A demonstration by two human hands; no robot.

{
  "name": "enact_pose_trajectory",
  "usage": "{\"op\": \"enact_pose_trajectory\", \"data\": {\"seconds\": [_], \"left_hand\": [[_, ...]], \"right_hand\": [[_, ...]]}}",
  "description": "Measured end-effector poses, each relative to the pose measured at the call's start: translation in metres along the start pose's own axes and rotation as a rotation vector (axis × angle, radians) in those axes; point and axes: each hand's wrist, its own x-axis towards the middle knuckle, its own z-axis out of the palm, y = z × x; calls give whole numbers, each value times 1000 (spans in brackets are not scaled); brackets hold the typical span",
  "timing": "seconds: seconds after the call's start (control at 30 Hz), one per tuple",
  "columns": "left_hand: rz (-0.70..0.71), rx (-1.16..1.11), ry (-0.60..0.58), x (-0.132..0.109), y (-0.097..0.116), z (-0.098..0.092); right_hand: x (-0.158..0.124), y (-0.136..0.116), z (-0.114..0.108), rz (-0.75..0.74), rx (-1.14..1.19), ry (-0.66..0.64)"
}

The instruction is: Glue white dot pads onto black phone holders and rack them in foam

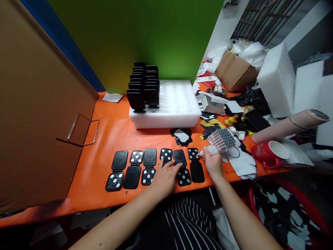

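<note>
Several black hinged cases (149,166) lie opened flat in a row on the orange table (109,135); some halves carry white dots. My left hand (164,176) rests flat on one of the cases near the middle, fingers spread. My right hand (213,162) is closed round a small white squeeze bottle (210,150), and its nozzle points left at the dotted half of the rightmost case (193,153).
A white foam tray (179,107) holds upright black cases (143,88) at the back. A brown cardboard wall (36,104) stands at left. A clear bag of round pieces (222,139), a red mug (270,152), a cardboard tube (291,126) and foam blocks crowd the right.
</note>
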Motion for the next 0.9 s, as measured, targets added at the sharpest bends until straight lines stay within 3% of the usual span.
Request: {"op": "enact_pose_trajectory", "data": {"seconds": [0.2, 0.47, 0.63, 0.8, 0.9], "left_hand": [[1, 18, 13, 3, 0, 1], [2, -12, 58, 0, -1, 4], [4, -13, 42, 2, -1, 2], [20, -17, 35, 1, 3, 1], [65, -34, 84, -9, -4, -12]], "right_hand": [[6, -9, 9, 137, 217, -51], [2, -2, 3, -62, -74, -53], [6, -7, 10, 123, 144, -57], [13, -10, 19, 41, 97, -46], [17, -8, 19, 95, 199, -46]]}}
